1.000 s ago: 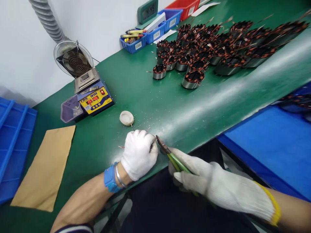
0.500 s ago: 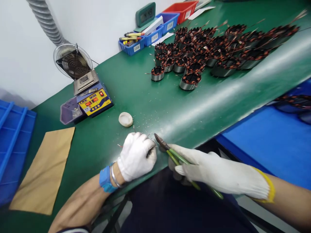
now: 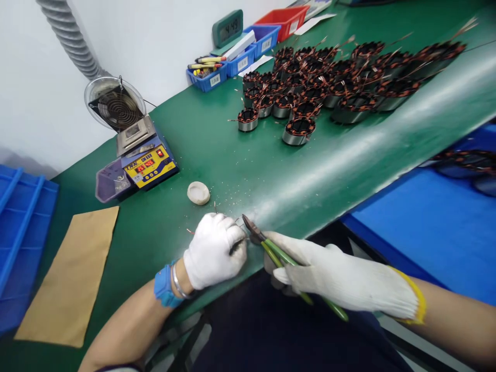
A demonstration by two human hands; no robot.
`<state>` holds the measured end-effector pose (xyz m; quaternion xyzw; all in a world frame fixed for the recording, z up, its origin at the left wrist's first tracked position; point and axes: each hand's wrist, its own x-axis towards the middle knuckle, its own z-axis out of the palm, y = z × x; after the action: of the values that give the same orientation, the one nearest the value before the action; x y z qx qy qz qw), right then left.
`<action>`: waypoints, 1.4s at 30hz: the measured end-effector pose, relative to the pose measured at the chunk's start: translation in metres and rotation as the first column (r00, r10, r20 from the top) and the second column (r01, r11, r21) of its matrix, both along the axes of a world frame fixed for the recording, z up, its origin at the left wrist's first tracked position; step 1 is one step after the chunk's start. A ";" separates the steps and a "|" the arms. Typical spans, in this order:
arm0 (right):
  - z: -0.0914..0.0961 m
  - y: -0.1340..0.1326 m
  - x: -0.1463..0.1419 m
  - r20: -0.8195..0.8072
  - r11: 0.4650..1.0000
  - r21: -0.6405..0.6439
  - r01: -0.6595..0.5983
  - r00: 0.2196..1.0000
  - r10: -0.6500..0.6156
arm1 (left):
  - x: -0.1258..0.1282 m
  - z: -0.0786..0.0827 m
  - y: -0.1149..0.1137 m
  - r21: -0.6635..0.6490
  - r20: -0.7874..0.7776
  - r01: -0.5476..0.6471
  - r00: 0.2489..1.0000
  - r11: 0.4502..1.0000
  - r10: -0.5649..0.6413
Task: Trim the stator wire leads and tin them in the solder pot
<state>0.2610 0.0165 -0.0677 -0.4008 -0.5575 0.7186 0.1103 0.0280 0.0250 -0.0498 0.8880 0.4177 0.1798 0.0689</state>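
My left hand [image 3: 217, 251], in a white glove, is closed low over the bench. Thin wire ends [image 3: 215, 207] stick out past its knuckles and its left side; the body of what it grips is hidden under the palm. In my right hand [image 3: 310, 268], also gloved, are green-handled diagonal cutters [image 3: 276, 250]. Their dark jaws lie just right of my left fingers, close to a fine wire [image 3: 239, 220]. Whether the jaws touch that wire I cannot tell. Small clippings are scattered on the green bench top [image 3: 232, 155] beyond my hands.
Several copper-wound stators [image 3: 299, 131] stand at the back right. A small whitish dish [image 3: 198, 193] sits ahead of my left hand. Further left are a yellow-fronted solder pot unit [image 3: 150, 165], a fume duct [image 3: 72, 36], brown cardboard [image 3: 70, 279] and a blue crate [image 3: 23, 232].
The view has shifted slightly. Both hands keep nearly the same pose, with the cutters still beside my left fingers. The red digits on the solder pot unit read differently.
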 end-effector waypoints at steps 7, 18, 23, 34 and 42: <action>0.001 0.000 -0.001 0.046 1.000 -0.021 0.014 0.999 -0.013 | -0.001 0.003 0.000 -0.010 0.015 0.044 0.999 0.999 -0.044; 0.001 0.000 0.003 0.032 0.999 -0.036 0.037 0.999 -0.036 | -0.013 0.018 0.005 -0.171 0.148 0.207 0.972 0.963 -0.183; 0.008 0.015 0.006 -0.089 0.998 -0.056 -0.007 0.996 0.003 | -0.010 0.022 -0.002 0.006 0.332 -0.223 0.920 0.975 0.209; 0.036 0.049 -0.009 0.154 0.973 0.032 -0.229 0.963 0.222 | -0.002 -0.006 0.008 -0.065 0.070 -0.433 0.897 0.899 0.437; 0.024 0.042 -0.007 0.085 0.990 -0.001 -0.138 0.987 0.137 | 0.001 -0.002 0.009 -0.037 0.051 -0.352 0.934 0.935 0.354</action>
<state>0.2542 0.0589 -0.0438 -0.3912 -0.5896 0.7056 0.0376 0.0294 0.0341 -0.0515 0.7921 0.5706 0.2086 0.0595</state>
